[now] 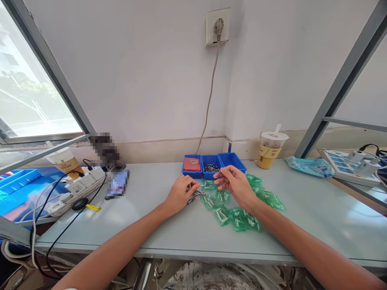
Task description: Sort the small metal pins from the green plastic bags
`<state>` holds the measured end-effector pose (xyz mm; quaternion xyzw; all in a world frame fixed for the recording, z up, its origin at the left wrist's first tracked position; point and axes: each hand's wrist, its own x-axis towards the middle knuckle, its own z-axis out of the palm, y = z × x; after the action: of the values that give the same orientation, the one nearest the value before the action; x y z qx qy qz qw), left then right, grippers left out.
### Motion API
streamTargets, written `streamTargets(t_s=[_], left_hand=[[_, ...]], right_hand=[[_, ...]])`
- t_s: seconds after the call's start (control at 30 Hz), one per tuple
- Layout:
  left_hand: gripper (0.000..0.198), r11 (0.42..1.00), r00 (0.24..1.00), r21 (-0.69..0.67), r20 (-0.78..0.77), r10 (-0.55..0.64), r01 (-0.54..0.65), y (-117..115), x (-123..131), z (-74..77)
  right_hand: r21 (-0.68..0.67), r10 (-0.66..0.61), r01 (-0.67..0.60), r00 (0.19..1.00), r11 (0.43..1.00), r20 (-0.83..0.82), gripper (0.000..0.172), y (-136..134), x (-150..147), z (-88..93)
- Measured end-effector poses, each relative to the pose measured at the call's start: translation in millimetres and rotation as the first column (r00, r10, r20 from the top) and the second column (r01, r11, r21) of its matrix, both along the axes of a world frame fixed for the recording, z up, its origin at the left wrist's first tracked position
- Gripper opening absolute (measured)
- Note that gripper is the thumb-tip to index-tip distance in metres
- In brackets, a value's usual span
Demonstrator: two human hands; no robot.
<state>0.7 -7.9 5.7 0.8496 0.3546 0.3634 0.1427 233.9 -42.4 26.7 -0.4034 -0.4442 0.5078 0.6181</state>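
Two bare hands over small parts, centre frame.
Left hand (179, 194) covers small grey metal pins (196, 194), fingers curled, grip unclear; right hand (236, 183) pinches something tiny above clear green plastic packets (238, 215).

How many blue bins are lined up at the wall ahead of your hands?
3, side by side: left blue bin holding something red, middle blue bin holding small dark parts, right blue bin, partly hidden behind the right hand.

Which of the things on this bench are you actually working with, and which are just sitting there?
In use:
left hand on small metal pins
right hand
small green plastic bags
three blue plastic bins

Lying about:
iced drink cup with straw
white power strip
teal packet
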Motion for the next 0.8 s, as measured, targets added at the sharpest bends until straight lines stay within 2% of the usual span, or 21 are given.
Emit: streamTargets(t_s=[0.13, 0.27, 0.33, 0.43, 0.53, 0.6, 0.67, 0.8], left_hand=[[0.022, 0.999, 1.0, 0.029, -0.023, -0.02, 0.021, 1.2, -0.3, -1.5], [0.017, 0.998, 0.999, 0.039, -0.034, -0.042, 0.043, 2.6, -1.0, -2.1], [0.015, 0.997, 0.998, 0.054, -0.038, -0.046, 0.048, 3.6, -1.4, -2.4], [0.015, 0.996, 0.998, 0.08, -0.047, -0.044, 0.048, 4.8, -2.0, -2.7], [0.017, 0.995, 0.998, 0.084, -0.058, -0.039, 0.044, 5.1, -2.5, -2.6], [0.017, 0.996, 0.997, 0.077, -0.062, -0.038, 0.043, 4.7, -2.6, -2.2], [0.016, 0.996, 0.997, 0.073, -0.063, -0.039, 0.043, 4.0, -2.4, -1.3], [0.016, 0.996, 0.998, 0.08, -0.059, -0.036, 0.041, 2.4, -2.3, 1.1]], right_hand=[[-0.002, 0.013, -0.013, 1.0, 1.0, -0.027, 0.036, 2.6, 4.2, -2.3], [0.084, -0.003, -0.015, 0.979, 0.996, 0.204, 0.034, 2.1, 2.6, -5.4], [0.175, -0.05, -0.015, 0.931, 0.985, 0.362, 0.034, 0.4, 0.4, -6.8], [0.349, -0.179, -0.047, 0.79, 0.936, 0.586, 0.031, -4.3, -3.4, -7.3], [0.43, -0.256, -0.09, 0.688, 0.899, 0.679, 0.023, -8.6, -6.7, -6.2], [0.421, -0.246, -0.085, 0.701, 0.903, 0.67, 0.017, -9.3, -7.4, -5.8], [0.378, -0.205, -0.066, 0.749, 0.923, 0.631, 0.017, -8.1, -6.6, -6.1], [0.207, -0.04, -0.074, 0.865, 0.976, 0.499, 0.031, -2.7, -2.1, -7.4]])
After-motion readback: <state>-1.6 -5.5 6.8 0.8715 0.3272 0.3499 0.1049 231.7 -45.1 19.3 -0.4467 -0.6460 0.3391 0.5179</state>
